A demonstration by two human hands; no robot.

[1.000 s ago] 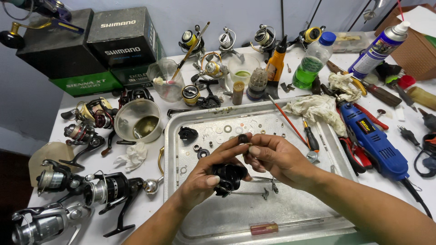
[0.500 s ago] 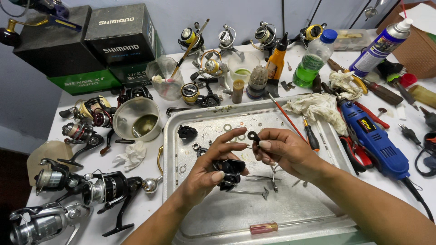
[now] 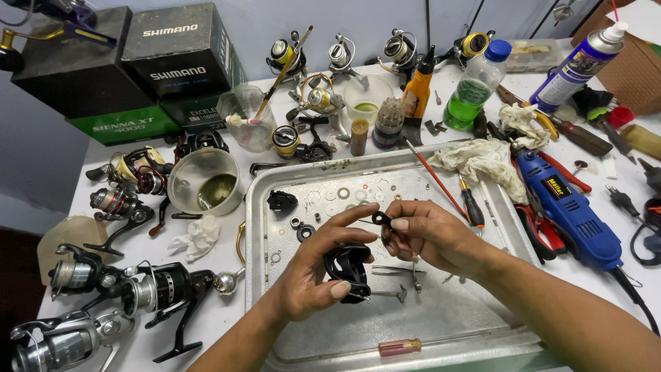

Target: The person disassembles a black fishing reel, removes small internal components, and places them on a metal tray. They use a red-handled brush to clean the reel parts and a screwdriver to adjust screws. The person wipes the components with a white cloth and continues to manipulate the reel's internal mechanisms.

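Note:
My left hand (image 3: 313,272) grips a black fishing-reel body (image 3: 348,267) over a metal tray (image 3: 289,344), with its index finger stretched toward a small black ring part (image 3: 381,219). My right hand (image 3: 430,238) pinches that small black part between thumb and fingers, just above the reel body. Beneath the hands, tweezers (image 3: 396,270) and a thin metal shaft lie on the tray. Small washers (image 3: 343,193), a black knob-like part (image 3: 281,201) and a bearing (image 3: 305,232) are scattered across the tray's far left area.
Several spinning reels (image 3: 110,289) lie left of the tray beside a cup of dirty liquid (image 3: 204,180). A blue rotary tool (image 3: 568,210), rags, screwdrivers (image 3: 471,204), a green-liquid bottle (image 3: 475,86), spray can (image 3: 578,62) and dark boxes (image 3: 175,52) crowd the table. A red-handled tool (image 3: 399,346) lies on the tray's near edge.
My right hand has lifted the small black part from against the reel body and now holds it slightly higher and right; my left index finger has extended toward it.

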